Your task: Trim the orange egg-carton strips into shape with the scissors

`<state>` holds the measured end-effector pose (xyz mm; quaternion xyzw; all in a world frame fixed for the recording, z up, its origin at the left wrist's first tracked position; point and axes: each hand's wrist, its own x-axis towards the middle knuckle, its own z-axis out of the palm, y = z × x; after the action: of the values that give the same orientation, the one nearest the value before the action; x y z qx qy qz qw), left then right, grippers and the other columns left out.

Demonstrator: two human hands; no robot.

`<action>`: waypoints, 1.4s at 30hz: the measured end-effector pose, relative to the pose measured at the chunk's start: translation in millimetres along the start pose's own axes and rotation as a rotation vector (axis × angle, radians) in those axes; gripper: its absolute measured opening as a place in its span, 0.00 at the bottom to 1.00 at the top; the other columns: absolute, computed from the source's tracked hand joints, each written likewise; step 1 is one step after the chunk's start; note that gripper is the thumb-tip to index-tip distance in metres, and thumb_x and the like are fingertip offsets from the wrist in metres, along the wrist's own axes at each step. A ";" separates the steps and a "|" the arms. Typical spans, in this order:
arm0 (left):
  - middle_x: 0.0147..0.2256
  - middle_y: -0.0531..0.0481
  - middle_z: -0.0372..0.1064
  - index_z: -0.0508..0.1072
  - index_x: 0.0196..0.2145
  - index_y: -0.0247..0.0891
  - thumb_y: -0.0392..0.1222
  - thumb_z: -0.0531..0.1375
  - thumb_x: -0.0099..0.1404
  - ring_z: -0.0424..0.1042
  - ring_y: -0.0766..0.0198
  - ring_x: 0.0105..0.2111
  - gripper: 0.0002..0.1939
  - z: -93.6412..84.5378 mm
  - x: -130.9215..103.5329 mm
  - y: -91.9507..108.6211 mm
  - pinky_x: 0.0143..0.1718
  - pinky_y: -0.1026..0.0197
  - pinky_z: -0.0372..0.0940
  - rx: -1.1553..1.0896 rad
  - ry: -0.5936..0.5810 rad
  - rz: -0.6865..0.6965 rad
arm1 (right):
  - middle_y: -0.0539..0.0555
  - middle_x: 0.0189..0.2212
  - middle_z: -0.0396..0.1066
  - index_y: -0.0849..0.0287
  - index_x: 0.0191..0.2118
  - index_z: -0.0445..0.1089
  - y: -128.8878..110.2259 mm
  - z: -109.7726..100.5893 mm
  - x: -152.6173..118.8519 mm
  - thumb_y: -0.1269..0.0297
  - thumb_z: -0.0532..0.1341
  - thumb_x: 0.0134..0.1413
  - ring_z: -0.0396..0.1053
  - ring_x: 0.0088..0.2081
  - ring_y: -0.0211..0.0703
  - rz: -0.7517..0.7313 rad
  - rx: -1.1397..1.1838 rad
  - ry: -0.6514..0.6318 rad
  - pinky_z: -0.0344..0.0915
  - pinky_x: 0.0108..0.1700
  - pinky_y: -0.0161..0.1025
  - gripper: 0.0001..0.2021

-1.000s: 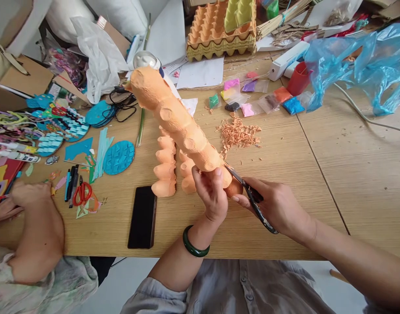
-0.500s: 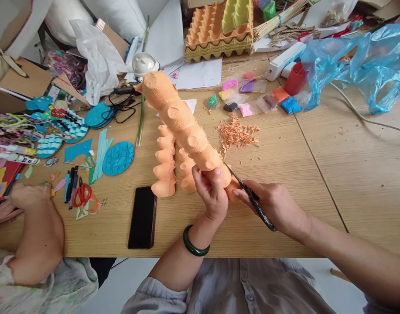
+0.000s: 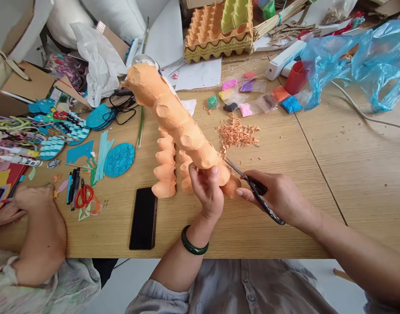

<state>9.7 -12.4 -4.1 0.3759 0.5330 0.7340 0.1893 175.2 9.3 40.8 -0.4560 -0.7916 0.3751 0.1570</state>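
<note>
Raised above the table, an orange egg-carton strip slants from upper left to lower right. My left hand is closed around its lower part, thumb on top. My right hand grips black-handled scissors, whose blades point up and left beside the strip's lower end. How far apart the blades stand is hard to make out. Two more orange strips, a left one and one partly hidden under the held strip, lie on the table. Orange trimmings are heaped beyond the scissors.
A black phone lies left of my left hand. Co-worker's arm rests at far left, near red-handled scissors. Stacked egg trays, small colored packets, a red cup and blue plastic bag stand behind.
The scissors and my right hand have moved slightly right, away from the strip's lower end. The held strip's upper end has swung left and up a little.
</note>
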 end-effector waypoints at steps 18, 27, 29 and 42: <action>0.39 0.47 0.76 0.68 0.43 0.42 0.58 0.65 0.69 0.75 0.59 0.39 0.18 -1.7 -7.3 -1.0 0.46 0.58 0.70 0.126 -0.035 0.006 | 0.51 0.17 0.64 0.58 0.28 0.69 5.3 21.1 -6.9 0.31 0.42 0.70 0.57 0.19 0.36 -0.044 -0.079 0.050 0.48 0.26 0.37 0.38; 0.41 0.46 0.77 0.73 0.41 0.41 0.48 0.63 0.68 0.76 0.56 0.49 0.09 2.7 14.9 0.1 0.53 0.56 0.71 -0.112 0.054 -0.249 | 0.49 0.26 0.71 0.58 0.48 0.72 7.7 -2.7 9.0 0.37 0.59 0.64 0.67 0.27 0.41 0.041 0.194 -0.032 0.59 0.30 0.36 0.26; 0.46 0.42 0.77 0.74 0.44 0.42 0.50 0.61 0.69 0.77 0.55 0.50 0.12 2.3 17.8 -1.2 0.53 0.54 0.73 -0.143 0.025 -0.317 | 0.49 0.27 0.71 0.58 0.48 0.72 13.4 -1.4 12.0 0.45 0.59 0.65 0.67 0.27 0.41 0.031 0.085 0.050 0.59 0.31 0.36 0.20; 0.48 0.41 0.77 0.74 0.43 0.41 0.56 0.62 0.68 0.77 0.51 0.53 0.16 3.6 9.6 -3.0 0.53 0.51 0.74 -0.217 -0.038 -0.458 | 0.58 0.35 0.80 0.63 0.54 0.77 34.0 23.8 19.0 0.66 0.56 0.63 0.72 0.30 0.42 -0.308 -0.329 0.251 0.58 0.32 0.37 0.19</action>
<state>5.9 -2.5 -3.0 0.2367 0.5186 0.7177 0.3999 171.5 24.9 -2.0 -0.3926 -0.8764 0.1533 0.2331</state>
